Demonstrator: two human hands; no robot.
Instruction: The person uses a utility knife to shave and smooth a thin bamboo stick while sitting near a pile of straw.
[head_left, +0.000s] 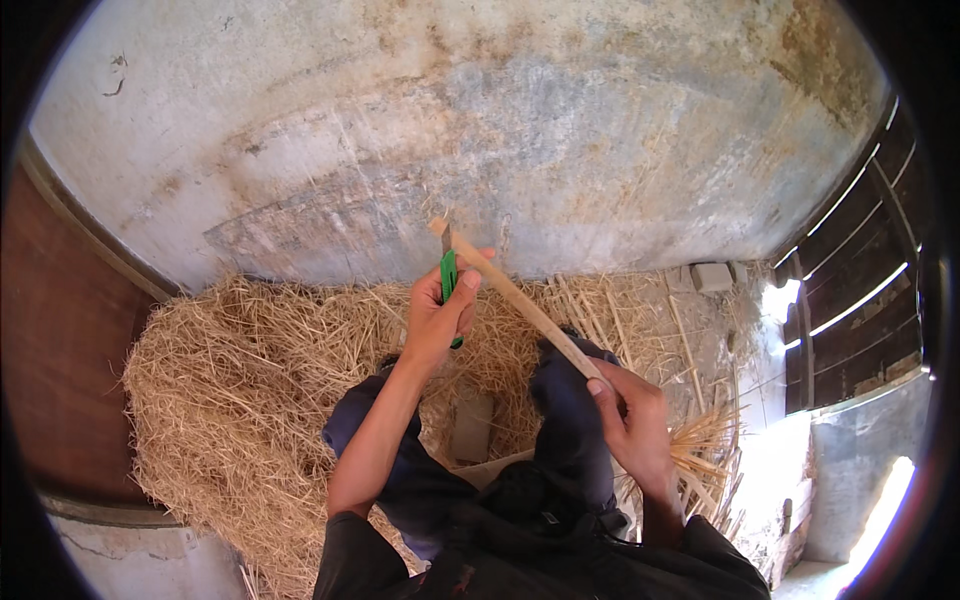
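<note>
My left hand (442, 318) is closed around a green utility knife (448, 276). Its metal blade points up and lies against the far end of a flat, pale strip of wood or bamboo (530, 312). The strip slants from the upper left down to my right hand (630, 415), where thumb and fingers pinch its near end. At the far end, the fingers of my left hand reach behind the strip. Thin curled shavings (430, 205) show just above the blade. My two knees are spread to either side, below the strip.
A big heap of dry straw or shavings (230, 400) covers the floor at left and middle. Ahead stands a stained plaster wall (520, 150). A brick-like block (472, 430) lies between my legs, another block (712, 277) by the wall. Split strips (700, 450) lie at right.
</note>
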